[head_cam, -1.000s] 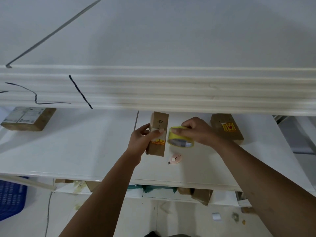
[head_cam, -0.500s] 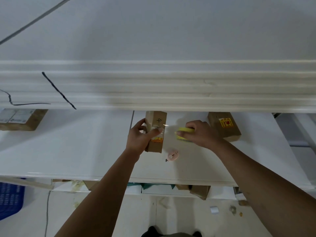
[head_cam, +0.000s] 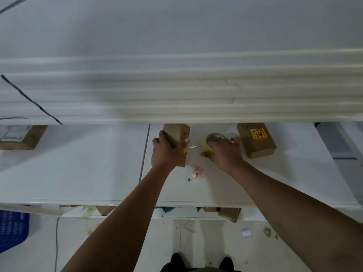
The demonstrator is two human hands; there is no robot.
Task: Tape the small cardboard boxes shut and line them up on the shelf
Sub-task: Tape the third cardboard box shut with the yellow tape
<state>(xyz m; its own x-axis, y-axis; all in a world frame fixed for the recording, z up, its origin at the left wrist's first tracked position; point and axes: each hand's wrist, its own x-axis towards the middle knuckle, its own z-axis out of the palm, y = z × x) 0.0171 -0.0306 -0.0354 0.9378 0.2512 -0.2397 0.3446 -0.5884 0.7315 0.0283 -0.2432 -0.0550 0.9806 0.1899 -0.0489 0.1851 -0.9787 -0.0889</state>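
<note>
Far left, below shelf level, a blue crate (head_cam: 11, 230) is sitting on the floor. Above it, a labelled box (head_cam: 21, 137) is lying on the white shelf (head_cam: 78, 173), its far end running under the board above and well apart from the work area.

At centre, the left hand (head_cam: 167, 154) is gripping the box (head_cam: 176, 132): fingers are wrapping its left side and the thumb is pressing its right edge. The box is resting on the shelf with its far end under the upper board's front edge. A handwritten mark is showing on its top.

Just right of the thumb, a clear glinting strip of tape (head_cam: 193, 146) is showing between box and roll; its attachment at either end cannot be confirmed. Nearer the shelf's front edge, a pink cutter (head_cam: 197, 173) is lying loose, touching neither hand.

The right hand (head_cam: 224, 156) is covering the yellow roll (head_cam: 213, 138), fingers curling over it and holding it against the shelf, near the box but not touching it.

Just beside that hand, a stickered box (head_cam: 255, 141) is lying flat on the shelf, yellow-and-red sticker facing up.
</note>
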